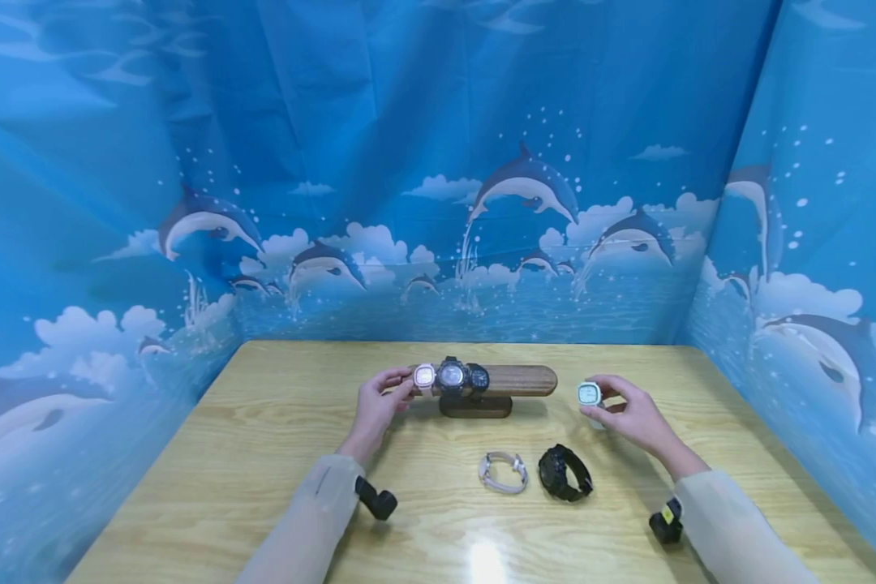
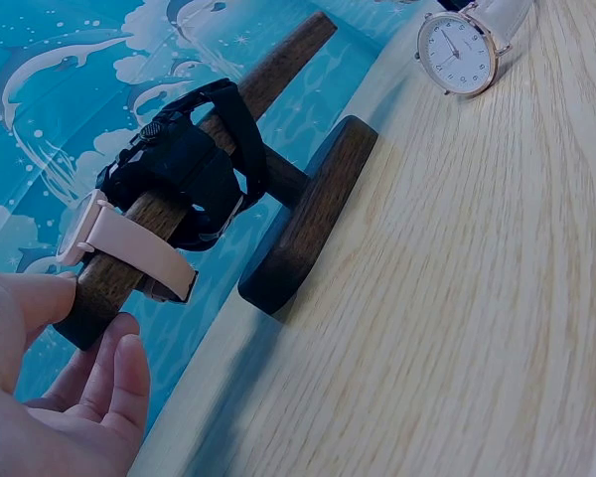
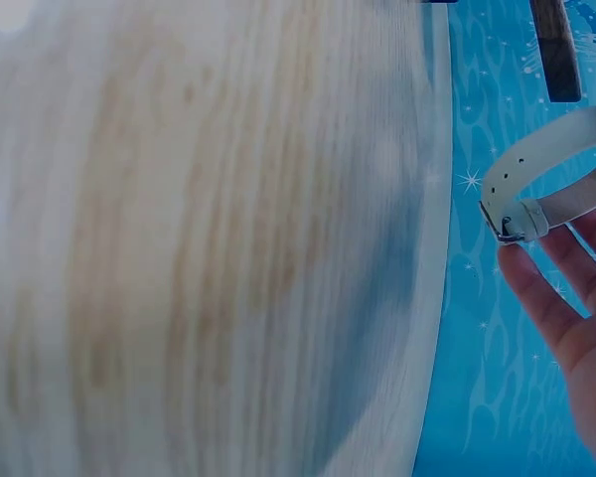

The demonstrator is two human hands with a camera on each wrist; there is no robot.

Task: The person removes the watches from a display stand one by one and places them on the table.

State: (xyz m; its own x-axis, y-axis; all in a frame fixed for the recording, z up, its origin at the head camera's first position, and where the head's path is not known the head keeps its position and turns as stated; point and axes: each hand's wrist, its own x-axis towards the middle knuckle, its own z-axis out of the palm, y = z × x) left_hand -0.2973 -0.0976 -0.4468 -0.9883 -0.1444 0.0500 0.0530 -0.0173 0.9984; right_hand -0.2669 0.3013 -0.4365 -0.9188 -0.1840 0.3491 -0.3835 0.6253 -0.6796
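Observation:
My left hand pinches the left end of the dark wooden bar of a watch stand, thumb on one side and fingers beneath in the left wrist view. Beside those fingers a pale pink watch is strapped round the bar. Two black watches sit on it just to the right, close together. Off the bar's right end, my right hand holds a watch with a square light face, raised above the table. Its pale strap is buckled into a loop in the right wrist view.
On the wooden table, in front of the stand, lie a watch with a pale strap and a large black watch. A blue dolphin-print curtain hangs behind the table and along both sides.

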